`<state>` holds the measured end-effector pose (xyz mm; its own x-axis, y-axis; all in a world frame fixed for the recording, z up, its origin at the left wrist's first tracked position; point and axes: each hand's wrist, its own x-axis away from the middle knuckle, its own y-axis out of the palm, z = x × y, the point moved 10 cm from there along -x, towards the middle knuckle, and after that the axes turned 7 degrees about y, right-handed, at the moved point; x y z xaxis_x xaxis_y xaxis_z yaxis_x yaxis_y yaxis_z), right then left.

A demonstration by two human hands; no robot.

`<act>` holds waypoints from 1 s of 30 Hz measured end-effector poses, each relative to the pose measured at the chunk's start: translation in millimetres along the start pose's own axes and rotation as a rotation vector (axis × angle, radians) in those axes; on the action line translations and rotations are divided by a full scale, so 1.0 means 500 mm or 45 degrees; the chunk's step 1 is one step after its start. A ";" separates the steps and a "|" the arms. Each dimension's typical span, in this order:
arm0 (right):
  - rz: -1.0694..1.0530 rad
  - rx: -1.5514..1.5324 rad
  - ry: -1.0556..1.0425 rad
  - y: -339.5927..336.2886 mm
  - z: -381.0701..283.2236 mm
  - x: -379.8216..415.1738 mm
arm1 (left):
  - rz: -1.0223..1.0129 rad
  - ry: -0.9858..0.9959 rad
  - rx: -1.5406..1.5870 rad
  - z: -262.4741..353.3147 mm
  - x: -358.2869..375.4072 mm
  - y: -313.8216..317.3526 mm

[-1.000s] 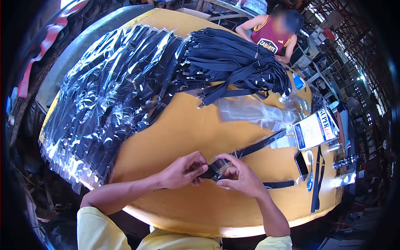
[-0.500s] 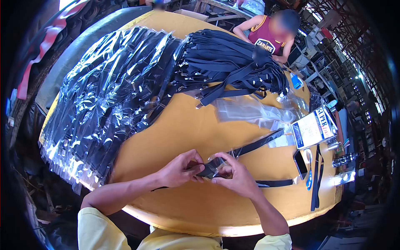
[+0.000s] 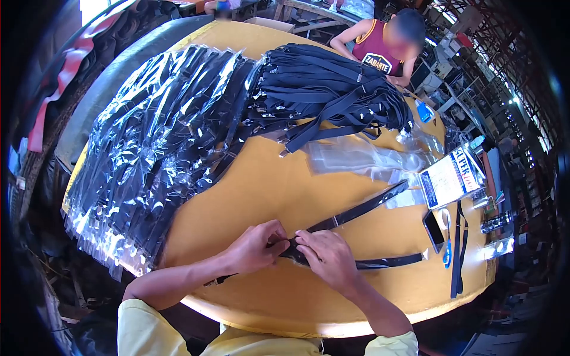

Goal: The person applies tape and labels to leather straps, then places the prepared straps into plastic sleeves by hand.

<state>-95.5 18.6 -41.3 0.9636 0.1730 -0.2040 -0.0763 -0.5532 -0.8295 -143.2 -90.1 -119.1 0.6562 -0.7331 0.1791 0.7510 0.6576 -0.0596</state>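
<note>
Close together over the near part of the table, both hands work at a black strap (image 3: 295,251) in a clear plastic sleeve. My left hand (image 3: 259,244) pinches its near end, thumb against fingers. My right hand (image 3: 328,256) is closed on the same spot, knuckles up, and hides part of it. Beyond the right hand, one sleeved black strap (image 3: 365,207) runs up to the right. A second sleeved length (image 3: 392,261) extends right from beneath that hand. Left of my left wrist, a dark strap end (image 3: 221,279) pokes out under the forearm.
Sleeved straps (image 3: 148,142) cover the yellow table's left side; loose black straps (image 3: 320,83) are piled behind. Clear plastic sleeves (image 3: 362,159), a printed packet (image 3: 451,179), a phone (image 3: 433,231), a blue-handled tool (image 3: 447,252) and narrow straps (image 3: 458,252) lie right. A co-worker (image 3: 380,50) leans at the far edge.
My right hand has turned over from fingers spread around the plastic to a knuckles-up pinch close to my left fingers. The view has shifted slightly.
</note>
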 end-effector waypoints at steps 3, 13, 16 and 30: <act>0.106 0.113 -0.119 0.004 -0.012 0.011 | 0.105 0.300 -0.372 0.047 0.005 -0.009; 0.212 0.167 -0.226 0.012 -0.030 0.019 | 0.167 0.760 -1.264 0.095 0.096 0.029; 0.207 0.118 -0.222 0.011 -0.026 0.010 | 0.010 0.922 -1.335 0.109 0.114 0.053; -0.101 -0.176 -0.102 0.018 0.010 -0.010 | -0.012 0.936 -1.377 0.081 0.135 0.076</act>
<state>-102.5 16.6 -50.5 0.9412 0.2819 -0.1861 0.0404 -0.6408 -0.7666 -73.5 -107.5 -69.7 0.2792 -0.8858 -0.3706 0.2089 0.4328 -0.8770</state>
